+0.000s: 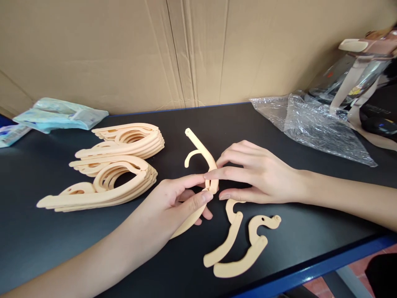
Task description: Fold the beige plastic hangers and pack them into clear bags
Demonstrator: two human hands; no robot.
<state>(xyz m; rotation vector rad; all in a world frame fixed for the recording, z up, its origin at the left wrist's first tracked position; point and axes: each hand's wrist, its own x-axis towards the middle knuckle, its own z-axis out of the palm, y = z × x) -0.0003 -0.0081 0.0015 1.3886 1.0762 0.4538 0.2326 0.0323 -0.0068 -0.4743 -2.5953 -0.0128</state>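
A cream plastic folding hanger (203, 151) lies between my hands, one slim arm with a small curved hook pointing away from me. My left hand (176, 198) pinches it near the middle joint with thumb and forefinger; its other arm is partly hidden beneath that hand. From the other side, my right hand (254, 171) holds the same joint, its forefinger across the top and other fingers against the arm, thumb apart. Close below the right hand lie two loose sets of hanger parts, one hook piece with an arm (225, 244) and another hook piece with an arm (245, 260).
Two stacks of folded hangers, a rear stack (145, 142) and a front stack (124, 190), sit at left. Behind them are tissue packs (62, 116). Clear plastic film (319, 128) and a strapped bottle (350, 78) stand right. Cardboard (124, 54) borders the black table (31, 174).
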